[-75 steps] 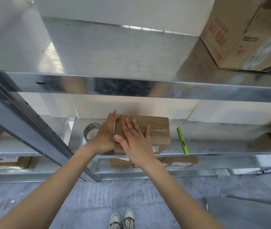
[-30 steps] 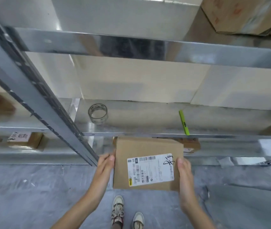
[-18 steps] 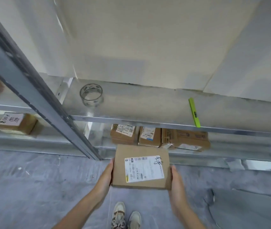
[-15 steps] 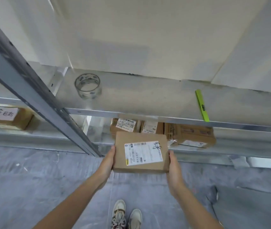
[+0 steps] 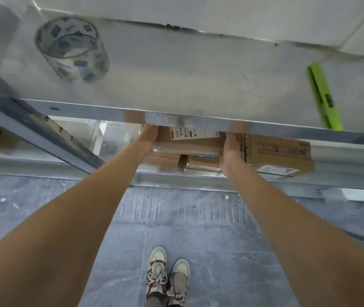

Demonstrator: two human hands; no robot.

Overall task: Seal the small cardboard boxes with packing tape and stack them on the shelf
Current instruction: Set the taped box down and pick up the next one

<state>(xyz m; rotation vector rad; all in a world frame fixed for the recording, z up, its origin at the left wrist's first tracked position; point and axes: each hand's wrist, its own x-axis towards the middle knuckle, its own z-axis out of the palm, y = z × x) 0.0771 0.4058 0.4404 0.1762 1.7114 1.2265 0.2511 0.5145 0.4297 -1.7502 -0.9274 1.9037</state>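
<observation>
A small sealed cardboard box [image 5: 190, 144] with a white shipping label sits inside the lower shelf [image 5: 198, 179], on top of two other small boxes [image 5: 201, 161]. My left hand [image 5: 149, 135] grips its left side and my right hand [image 5: 229, 147] grips its right side. The front beam of the upper shelf [image 5: 198, 80] hides my fingertips and the back of the box. A roll of clear packing tape [image 5: 72, 49] stands on the upper shelf at the left.
A green utility knife [image 5: 324, 96] lies on the upper shelf at the right. Another labelled cardboard box [image 5: 276, 154] stands just right of my right hand. A slanted metal upright [image 5: 43, 134] crosses at the left. My shoes [image 5: 167, 278] stand on grey floor.
Both hands lifted the box off the upper shelf, lowered it in front of the rack, then pushed it into the lower shelf on top of the boxes there.
</observation>
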